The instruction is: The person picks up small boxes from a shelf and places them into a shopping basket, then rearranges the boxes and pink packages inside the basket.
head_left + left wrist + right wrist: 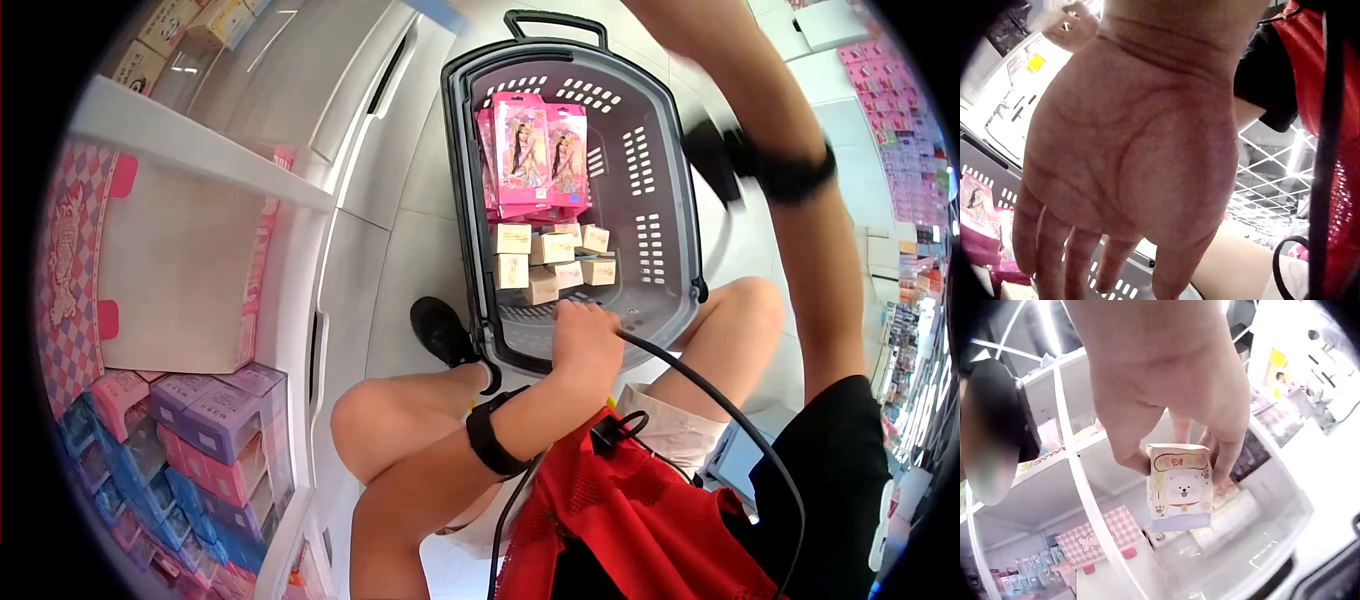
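Note:
In the right wrist view my right hand (1169,381) pinches a small cream box (1182,490) with a white dog picture, above a clear drawer-like tray (1279,531). The head view shows my right forearm reaching past the top edge, the hand itself out of frame. My left hand (587,345) is over the near rim of a grey basket (655,180), fingers loosely bent; contact with the rim is unclear. Its palm (1129,144) faces the left wrist camera, holding nothing. Inside the basket lie pink doll packages (522,150) and several small cream boxes (512,238).
White shelving (200,150) stands at the left, with purple boxes (205,410) and a pink checkered display (70,260). More cream boxes (170,25) are at the top left. A black cable (740,420) crosses near my body. Pink goods hang far right.

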Demonstrator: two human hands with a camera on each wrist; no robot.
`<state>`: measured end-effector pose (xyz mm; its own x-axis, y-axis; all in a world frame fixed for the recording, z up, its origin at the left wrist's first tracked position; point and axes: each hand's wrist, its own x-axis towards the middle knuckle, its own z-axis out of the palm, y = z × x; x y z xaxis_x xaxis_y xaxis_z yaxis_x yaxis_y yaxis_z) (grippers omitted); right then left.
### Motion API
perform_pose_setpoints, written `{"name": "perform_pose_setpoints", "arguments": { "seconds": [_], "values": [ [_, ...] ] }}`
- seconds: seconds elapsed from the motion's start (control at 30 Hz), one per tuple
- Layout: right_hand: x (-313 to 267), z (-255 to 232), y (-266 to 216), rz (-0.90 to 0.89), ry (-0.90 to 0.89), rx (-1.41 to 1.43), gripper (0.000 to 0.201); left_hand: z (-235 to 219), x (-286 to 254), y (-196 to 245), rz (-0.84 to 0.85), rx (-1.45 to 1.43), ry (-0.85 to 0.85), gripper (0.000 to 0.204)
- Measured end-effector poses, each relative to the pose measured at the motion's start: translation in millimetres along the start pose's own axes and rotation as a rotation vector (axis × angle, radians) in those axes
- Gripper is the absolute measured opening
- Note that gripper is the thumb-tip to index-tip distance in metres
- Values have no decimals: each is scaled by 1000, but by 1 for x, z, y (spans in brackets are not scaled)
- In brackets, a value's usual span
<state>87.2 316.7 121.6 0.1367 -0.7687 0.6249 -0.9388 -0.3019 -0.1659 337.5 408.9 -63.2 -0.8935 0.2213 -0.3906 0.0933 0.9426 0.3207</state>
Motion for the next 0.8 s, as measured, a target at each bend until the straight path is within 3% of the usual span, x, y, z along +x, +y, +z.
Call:
{"name": "perform_pose_setpoints", "arguments": {
  "seconds": [0.07,0.1,0.17,0.23,0.4,0.5,0.7,0.8],
  "values": [
    [-58,-20,-31,245,-114,17,53,-17,-5,-3,-2,31,-17,35],
    [-92,-16,-53,992,-105,478,44,-21,-8,-3,-1,68,-49,37],
    [-153,-3,-67,1123,0,488,46,-20,-9,-1,0,66,-22,37],
    [-195,9,-84,1387,-13,470,46,-18,-11,2,25,76,0,38],
    [-272,50,-98,1543,-168,54,50,-17,-15,7,40,70,-48,39],
    [-302,75,-87,1506,-325,-81,50,-6,-16,10,44,93,-40,38],
    [-334,122,-57,1652,-377,-63,56,-8,-18,8,38,42,-26,33],
    [-335,136,-57,1620,-370,-78,57,-11,-18,6,27,55,-38,31]
  ]
}}
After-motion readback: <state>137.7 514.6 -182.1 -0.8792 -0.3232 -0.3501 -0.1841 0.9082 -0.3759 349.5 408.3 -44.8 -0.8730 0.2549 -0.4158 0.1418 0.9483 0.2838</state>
